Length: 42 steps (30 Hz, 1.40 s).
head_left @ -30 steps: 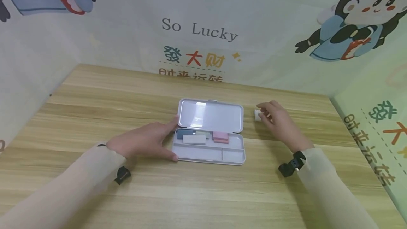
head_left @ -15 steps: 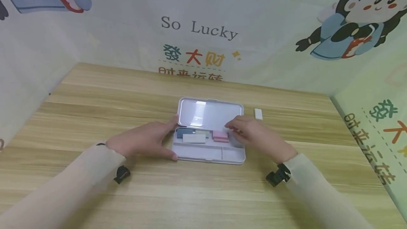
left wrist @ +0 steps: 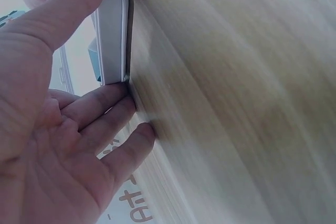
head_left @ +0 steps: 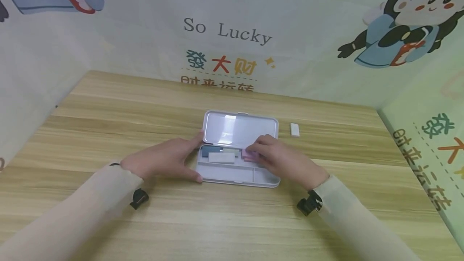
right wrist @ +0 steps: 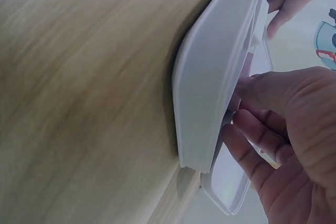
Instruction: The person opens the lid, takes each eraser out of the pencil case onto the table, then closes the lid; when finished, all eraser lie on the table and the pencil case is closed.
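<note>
A white pencil case [head_left: 226, 173] lies with its lid [head_left: 237, 129] swung back on the wooden table. My left hand [head_left: 163, 159] is spread along its left end, thumb at the front corner and fingers by the hinge side, touching the case wall [left wrist: 111, 35]. Inside the rear compartment, my right hand [head_left: 284, 161] pinches at a pink eraser [head_left: 246, 156] with thumb and fingertips, which partly cover it. Left of it lie a white block [head_left: 221, 157], a dark blue block [head_left: 211, 151] and a pale green piece [head_left: 232, 152]. The right wrist view shows my thumb [right wrist: 257, 90] reaching over the rim.
A small white block [head_left: 295, 129] lies on the table [head_left: 217, 224] right of the lid. Printed cloth [head_left: 308, 51] hangs behind the table and at both sides. Each wrist wears a black camera mount, the right one [head_left: 309, 203] low over the table.
My right hand has left the white block on the table at right and moved left, over the case and onto the pink pieces. The left hand keeps its place at the case.
</note>
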Available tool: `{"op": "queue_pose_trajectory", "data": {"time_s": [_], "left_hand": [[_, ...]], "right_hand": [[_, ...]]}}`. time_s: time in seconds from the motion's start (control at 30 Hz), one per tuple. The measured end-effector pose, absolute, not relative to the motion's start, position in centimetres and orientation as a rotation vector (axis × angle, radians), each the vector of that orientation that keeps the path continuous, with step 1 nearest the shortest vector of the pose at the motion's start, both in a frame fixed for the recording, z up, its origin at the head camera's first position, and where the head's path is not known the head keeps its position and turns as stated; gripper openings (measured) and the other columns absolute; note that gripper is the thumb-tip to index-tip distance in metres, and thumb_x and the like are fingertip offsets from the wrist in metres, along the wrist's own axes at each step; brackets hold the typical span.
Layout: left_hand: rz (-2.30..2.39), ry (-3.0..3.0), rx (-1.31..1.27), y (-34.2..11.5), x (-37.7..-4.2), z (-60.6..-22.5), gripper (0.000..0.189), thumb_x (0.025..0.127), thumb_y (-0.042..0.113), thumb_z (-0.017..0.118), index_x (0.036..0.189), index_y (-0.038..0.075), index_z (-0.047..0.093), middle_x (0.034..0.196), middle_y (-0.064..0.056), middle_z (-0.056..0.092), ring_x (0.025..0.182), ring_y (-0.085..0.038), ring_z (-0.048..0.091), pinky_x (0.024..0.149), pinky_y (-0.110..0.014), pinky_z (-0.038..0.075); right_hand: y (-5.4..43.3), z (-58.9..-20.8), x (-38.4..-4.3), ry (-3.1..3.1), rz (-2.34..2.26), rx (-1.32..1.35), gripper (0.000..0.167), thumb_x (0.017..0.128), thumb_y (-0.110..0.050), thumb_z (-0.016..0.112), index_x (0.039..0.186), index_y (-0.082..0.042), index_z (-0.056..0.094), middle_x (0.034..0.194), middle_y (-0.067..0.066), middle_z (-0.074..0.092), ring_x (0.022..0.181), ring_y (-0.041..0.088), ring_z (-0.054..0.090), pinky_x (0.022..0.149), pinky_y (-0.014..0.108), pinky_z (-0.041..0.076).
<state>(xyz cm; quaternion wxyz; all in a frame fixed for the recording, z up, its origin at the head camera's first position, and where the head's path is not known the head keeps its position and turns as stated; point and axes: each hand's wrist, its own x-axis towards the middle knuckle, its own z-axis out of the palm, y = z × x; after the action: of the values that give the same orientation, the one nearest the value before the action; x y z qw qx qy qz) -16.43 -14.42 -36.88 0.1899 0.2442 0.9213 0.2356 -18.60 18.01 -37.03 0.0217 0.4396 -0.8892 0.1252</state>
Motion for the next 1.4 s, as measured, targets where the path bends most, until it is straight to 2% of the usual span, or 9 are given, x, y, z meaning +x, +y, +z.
{"op": "queue_pose_trajectory", "data": {"time_s": [0.27, 0.43, 0.67, 0.93, 1.2, 1.4], "left_hand": [[0.663, 2.592, 0.691, -14.53, -16.41, -36.92, 0.123, 0.083, 0.049, 0.086, 0.167, 0.001, 0.012, 0.163, -0.022, 0.046, 0.149, -0.038, 0.048, 0.127, -0.055, 0.036], [0.655, 2.590, 0.686, -14.43, -16.42, -36.94, 0.123, 0.083, 0.049, 0.086, 0.167, 0.001, 0.012, 0.163, -0.023, 0.045, 0.150, -0.038, 0.047, 0.127, -0.054, 0.036], [0.661, 2.588, 0.704, -14.28, -16.46, -36.93, 0.121, 0.084, 0.048, 0.086, 0.167, 0.000, 0.012, 0.162, -0.023, 0.046, 0.149, -0.037, 0.048, 0.127, -0.053, 0.036], [0.682, 2.573, 0.687, -14.17, -16.35, -36.73, 0.121, 0.084, 0.046, 0.087, 0.168, 0.002, 0.012, 0.164, -0.019, 0.045, 0.150, -0.034, 0.048, 0.128, -0.052, 0.036], [0.676, 2.562, 0.671, -14.15, -16.41, -36.72, 0.121, 0.084, 0.046, 0.087, 0.168, 0.002, 0.010, 0.167, -0.019, 0.040, 0.153, -0.034, 0.044, 0.129, -0.052, 0.034], [0.671, 2.564, 0.660, -14.34, -16.40, -36.77, 0.121, 0.084, 0.046, 0.087, 0.168, 0.002, 0.011, 0.168, -0.018, 0.039, 0.154, -0.034, 0.042, 0.129, -0.052, 0.034]], "right_hand": [[17.51, -36.93, -18.30, -2.763, 0.372, 1.402, 0.028, 0.103, -0.018, 0.067, 0.130, -0.014, 0.074, 0.105, 0.002, 0.069, 0.087, 0.009, 0.060, 0.075, 0.023, 0.057], [17.27, -36.82, -18.24, -2.841, 0.410, 1.404, 0.033, 0.104, -0.015, 0.065, 0.136, -0.012, 0.070, 0.102, 0.005, 0.064, 0.081, 0.009, 0.054, 0.070, 0.019, 0.053], [17.32, -36.66, -18.55, -2.920, 0.549, 1.386, 0.035, 0.102, -0.009, 0.066, 0.137, -0.009, 0.070, 0.098, 0.007, 0.060, 0.077, 0.010, 0.051, 0.065, 0.017, 0.048], [17.31, -36.15, -19.01, -3.000, 0.598, 1.407, 0.042, 0.096, -0.001, 0.070, 0.138, -0.006, 0.068, 0.107, 0.009, 0.068, 0.085, 0.011, 0.057, 0.072, 0.020, 0.053], [17.20, -36.22, -18.98, -2.975, 0.519, 1.433, 0.039, 0.098, -0.006, 0.071, 0.136, -0.007, 0.069, 0.111, 0.007, 0.071, 0.091, 0.012, 0.060, 0.079, 0.025, 0.057], [17.20, -36.17, -18.73, -2.942, 0.471, 1.433, 0.039, 0.100, -0.008, 0.069, 0.138, -0.008, 0.067, 0.116, 0.006, 0.073, 0.101, 0.014, 0.066, 0.088, 0.030, 0.060]]}}
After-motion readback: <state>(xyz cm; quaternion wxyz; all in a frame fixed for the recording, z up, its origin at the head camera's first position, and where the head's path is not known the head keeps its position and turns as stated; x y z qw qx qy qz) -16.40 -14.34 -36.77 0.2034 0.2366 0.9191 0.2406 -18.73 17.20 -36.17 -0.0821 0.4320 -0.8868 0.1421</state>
